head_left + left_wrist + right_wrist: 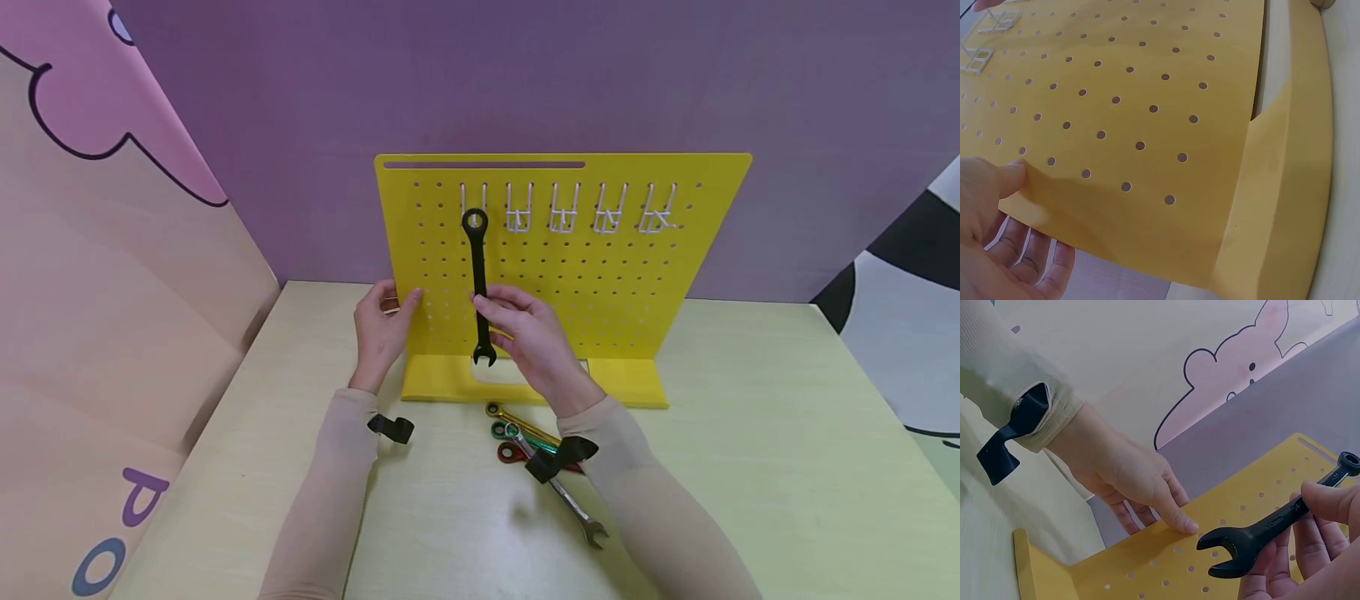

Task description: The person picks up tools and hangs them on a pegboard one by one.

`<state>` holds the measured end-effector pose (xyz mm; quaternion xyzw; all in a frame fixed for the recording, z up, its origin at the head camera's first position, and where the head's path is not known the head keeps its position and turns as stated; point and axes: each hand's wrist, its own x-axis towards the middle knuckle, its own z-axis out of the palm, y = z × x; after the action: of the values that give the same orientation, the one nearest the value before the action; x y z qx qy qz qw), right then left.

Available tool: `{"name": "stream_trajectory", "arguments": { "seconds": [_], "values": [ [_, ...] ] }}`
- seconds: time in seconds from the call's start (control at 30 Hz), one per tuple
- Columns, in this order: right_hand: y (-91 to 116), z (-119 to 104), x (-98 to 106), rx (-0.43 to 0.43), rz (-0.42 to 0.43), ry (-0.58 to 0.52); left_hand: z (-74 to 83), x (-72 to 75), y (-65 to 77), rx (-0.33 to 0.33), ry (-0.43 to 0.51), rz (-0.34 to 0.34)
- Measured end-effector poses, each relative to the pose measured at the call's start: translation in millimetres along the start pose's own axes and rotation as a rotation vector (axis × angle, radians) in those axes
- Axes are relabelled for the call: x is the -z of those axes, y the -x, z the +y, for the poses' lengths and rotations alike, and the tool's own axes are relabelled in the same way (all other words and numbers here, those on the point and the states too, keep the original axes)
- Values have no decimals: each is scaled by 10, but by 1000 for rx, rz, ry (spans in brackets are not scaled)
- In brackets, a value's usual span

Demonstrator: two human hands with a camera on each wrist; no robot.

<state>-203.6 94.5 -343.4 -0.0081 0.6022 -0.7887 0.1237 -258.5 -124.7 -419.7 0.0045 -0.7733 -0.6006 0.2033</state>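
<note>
My right hand (536, 337) pinches a black combination wrench (479, 275) between thumb and fingers. The wrench stands nearly upright before the yellow pegboard (525, 275), ring end up near the leftmost white hook (463, 196), open end down. Whether the ring touches that hook I cannot tell. In the right wrist view the wrench's open jaw (1235, 550) faces left. My left hand (382, 329) holds the pegboard's left edge, thumb (1013, 178) on the front face and fingers behind the edge, as the left wrist view shows.
Below the board lie several wrenches: a gold one (525, 423), a green one (501, 430), a red one (510, 452) and a silver one (573, 504). Further white hooks (564, 208) line the board's upper rows. A purple wall (525, 75) rises behind the pale table (780, 417).
</note>
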Motion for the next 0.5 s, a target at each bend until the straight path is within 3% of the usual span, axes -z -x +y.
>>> {"name": "stream_trajectory", "arguments": {
  "seconds": [0.5],
  "values": [
    [-20,-8,-7,-18,6,-24,-11,-2,-12,15,2,4]
  ]
}}
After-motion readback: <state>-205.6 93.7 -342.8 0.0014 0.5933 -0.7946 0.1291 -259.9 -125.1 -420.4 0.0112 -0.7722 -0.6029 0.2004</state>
